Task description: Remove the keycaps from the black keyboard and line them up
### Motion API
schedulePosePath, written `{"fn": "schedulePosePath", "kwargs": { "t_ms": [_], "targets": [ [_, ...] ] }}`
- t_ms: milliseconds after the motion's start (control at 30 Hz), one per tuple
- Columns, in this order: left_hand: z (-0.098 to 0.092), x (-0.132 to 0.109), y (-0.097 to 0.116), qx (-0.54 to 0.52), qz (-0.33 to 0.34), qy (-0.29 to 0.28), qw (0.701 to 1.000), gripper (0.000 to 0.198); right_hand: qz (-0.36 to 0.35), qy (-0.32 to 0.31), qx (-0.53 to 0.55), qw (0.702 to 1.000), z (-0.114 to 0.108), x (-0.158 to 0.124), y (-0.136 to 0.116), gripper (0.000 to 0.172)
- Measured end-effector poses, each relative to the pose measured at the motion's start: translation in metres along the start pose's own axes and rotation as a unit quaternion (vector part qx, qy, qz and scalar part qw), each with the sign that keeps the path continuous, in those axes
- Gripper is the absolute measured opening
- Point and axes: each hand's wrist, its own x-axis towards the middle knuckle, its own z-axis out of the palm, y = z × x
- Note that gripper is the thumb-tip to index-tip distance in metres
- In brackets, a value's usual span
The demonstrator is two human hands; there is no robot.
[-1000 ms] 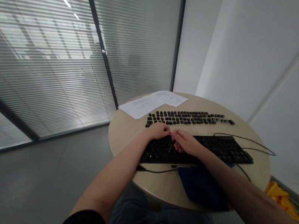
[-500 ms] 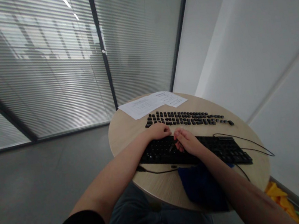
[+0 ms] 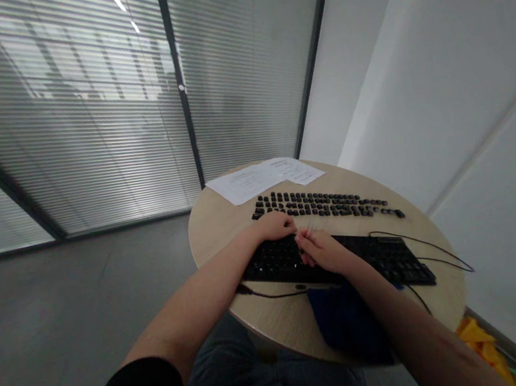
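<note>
A black keyboard (image 3: 274,267) lies across the round wooden table (image 3: 267,312). My left hand (image 3: 277,224) rests at its back edge with curled fingers; whatever they may hold is hidden. Just to the right, my right hand (image 3: 317,250) is closed in a pinch over the keyboard, around something too small to make out. Behind both hands, rows of loose black keycaps (image 3: 321,202) are laid out on the tabletop.
Printed papers (image 3: 247,183) lie at the table's back. A dark blue cloth (image 3: 339,317) hangs over the front edge, under my right forearm. Black cables (image 3: 443,248) curve past the right edge. Yellow fabric (image 3: 480,340) is at the lower right.
My right hand has shifted slightly left, closer to my left hand, and its wrist has turned. The thin dark item seen below its fingers earlier no longer shows there.
</note>
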Motion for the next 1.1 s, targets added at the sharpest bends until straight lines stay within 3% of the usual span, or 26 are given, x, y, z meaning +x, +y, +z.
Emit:
{"fn": "schedulePosePath", "kwargs": {
  "t_ms": [400, 500, 633, 767, 933, 1000, 1100],
  "targets": [
    [0.003, 0.001, -0.002, -0.001, -0.004, 0.007, 1.000, 0.025, -0.141, 0.055, -0.183, 0.971, 0.014, -0.006, -0.015, 0.026],
    [0.003, 0.001, -0.002, 0.000, 0.002, 0.009, 1.000, 0.025, -0.133, 0.093, -0.139, 0.977, 0.015, -0.004, -0.004, 0.029],
    [0.003, 0.001, -0.003, 0.000, 0.011, 0.013, 1.000, 0.024, -0.067, 0.167, -0.015, 0.984, 0.018, -0.002, 0.008, 0.031],
    [0.006, 0.001, -0.003, -0.003, 0.018, 0.019, 1.000, 0.024, 0.005, 0.296, 0.119, 0.948, 0.017, 0.001, 0.006, 0.035],
    [0.000, 0.001, -0.002, -0.012, 0.038, 0.028, 0.999, 0.024, -0.017, 0.299, 0.099, 0.949, 0.009, 0.002, 0.002, 0.035],
    [-0.011, -0.001, -0.005, -0.029, 0.053, 0.070, 0.996, 0.026, -0.026, 0.313, 0.098, 0.944, 0.004, 0.001, 0.001, 0.034],
    [-0.030, -0.007, -0.015, -0.087, 0.032, 0.224, 0.970, 0.029, -0.024, 0.338, 0.111, 0.934, -0.003, 0.002, 0.001, 0.034]
  ]
}}
